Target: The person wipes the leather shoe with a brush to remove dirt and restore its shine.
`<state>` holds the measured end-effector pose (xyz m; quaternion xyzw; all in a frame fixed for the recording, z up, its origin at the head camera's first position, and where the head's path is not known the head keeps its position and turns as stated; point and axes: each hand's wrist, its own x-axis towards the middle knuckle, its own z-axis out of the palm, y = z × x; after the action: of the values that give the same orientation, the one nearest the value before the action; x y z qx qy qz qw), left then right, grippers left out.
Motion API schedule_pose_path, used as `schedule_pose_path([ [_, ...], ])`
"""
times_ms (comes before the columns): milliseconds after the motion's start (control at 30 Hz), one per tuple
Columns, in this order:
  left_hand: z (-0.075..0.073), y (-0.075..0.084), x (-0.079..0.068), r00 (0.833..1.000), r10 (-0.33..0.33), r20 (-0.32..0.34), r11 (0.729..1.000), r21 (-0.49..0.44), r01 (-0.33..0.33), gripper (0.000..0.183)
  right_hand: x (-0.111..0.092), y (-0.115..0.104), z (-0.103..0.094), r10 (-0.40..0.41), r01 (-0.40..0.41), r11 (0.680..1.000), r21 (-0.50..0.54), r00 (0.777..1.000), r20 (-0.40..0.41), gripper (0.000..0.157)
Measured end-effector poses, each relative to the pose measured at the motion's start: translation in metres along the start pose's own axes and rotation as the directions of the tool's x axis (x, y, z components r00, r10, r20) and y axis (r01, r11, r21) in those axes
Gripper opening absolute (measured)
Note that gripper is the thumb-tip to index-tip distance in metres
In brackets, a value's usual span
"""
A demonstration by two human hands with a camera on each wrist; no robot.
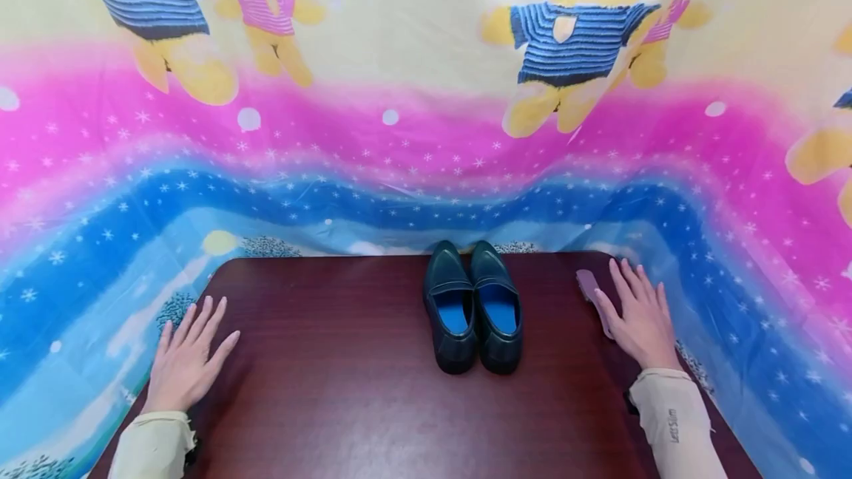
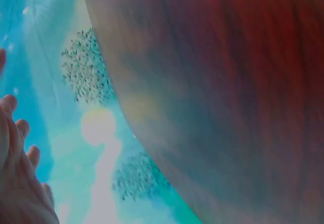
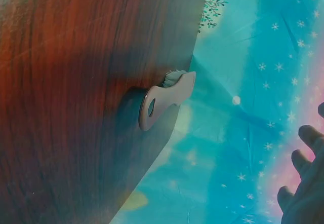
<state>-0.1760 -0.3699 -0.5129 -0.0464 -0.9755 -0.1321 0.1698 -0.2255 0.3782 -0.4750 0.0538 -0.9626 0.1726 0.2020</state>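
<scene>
At the worktop's [image 1: 333, 331] two sides, the person's hands are well apart, the left hand [image 1: 183, 364] and the right hand [image 1: 640, 320] both with fingers extended and gripping nothing. The wrist views catch only part of each hand, at the frame's edge, so whether the left one touches the worktop I cannot say for sure. From the head, the right thumb overlaps a pinkish brush [image 3: 167, 95] near the worktop's right edge; the right wrist view shows hand and brush apart, and it alone reveals the pale bristles [image 3: 173, 77] and the hole through the handle. Only the head view takes in the pair of dark shoes [image 1: 479, 316], side by side right of centre, toes toward the far edge, with blue insoles [image 1: 452, 313]. Around the worktop hangs a printed cloth [image 1: 373, 131]; its bears show from the head alone, while the left wrist view gives its leafy clumps up close.
</scene>
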Motion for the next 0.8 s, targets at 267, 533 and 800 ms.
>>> schedule_pose_path([
  [267, 0.019, 0.091, 0.049, 0.976, 0.207, -0.068, 0.975, -0.065, -0.211, 0.066, 0.012, 0.011, 0.005, 0.095, -0.096, 0.995, 0.009, 0.992, 0.083, 0.073],
  [533, 0.045, 0.266, 0.080, 0.871, 0.489, -0.059, 0.852, -0.184, -0.490, 0.052, 0.021, 0.035, 0.022, 0.218, -0.219, 0.976, -0.017, 0.963, 0.159, 0.058],
  [800, 0.076, 0.378, 0.067, 0.706, 0.699, 0.113, 0.715, -0.081, -0.694, 0.055, 0.018, 0.041, 0.035, 0.304, -0.319, 0.948, -0.011, 0.890, 0.339, 0.067],
])
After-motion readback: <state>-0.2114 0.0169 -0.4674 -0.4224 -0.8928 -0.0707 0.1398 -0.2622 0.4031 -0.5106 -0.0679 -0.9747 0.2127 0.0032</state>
